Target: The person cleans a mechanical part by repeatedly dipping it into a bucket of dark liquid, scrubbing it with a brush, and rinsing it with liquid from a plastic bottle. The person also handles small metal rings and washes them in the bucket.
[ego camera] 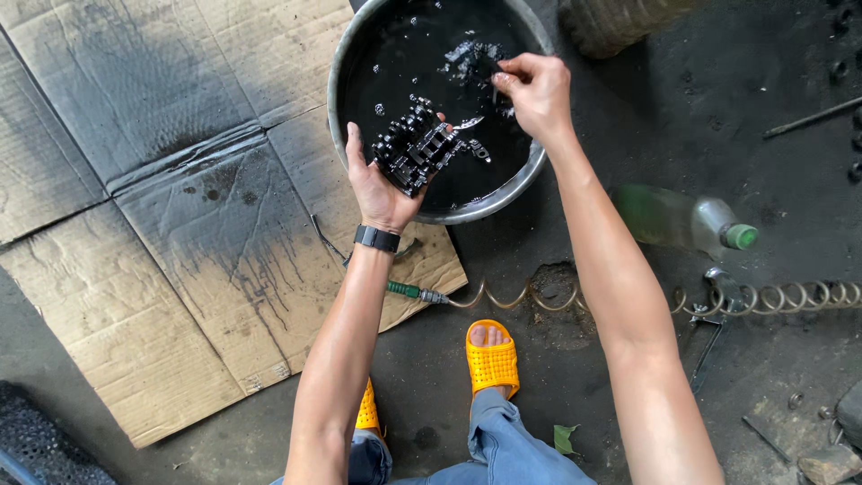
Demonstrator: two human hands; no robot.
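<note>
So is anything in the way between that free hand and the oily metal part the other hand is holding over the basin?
Nothing visible. The left hand grips the black metal part over the metal basin of dark liquid. The right hand pinches something small and dark just above and right of it, with only open liquid between them.

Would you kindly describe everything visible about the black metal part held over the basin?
The metal part is a blocky, black, oil-coated piece with rows of small knobs and slots. The left hand grips it from below, tilted, above the round metal basin of dark liquid. The right hand works beside it, apart.
</note>
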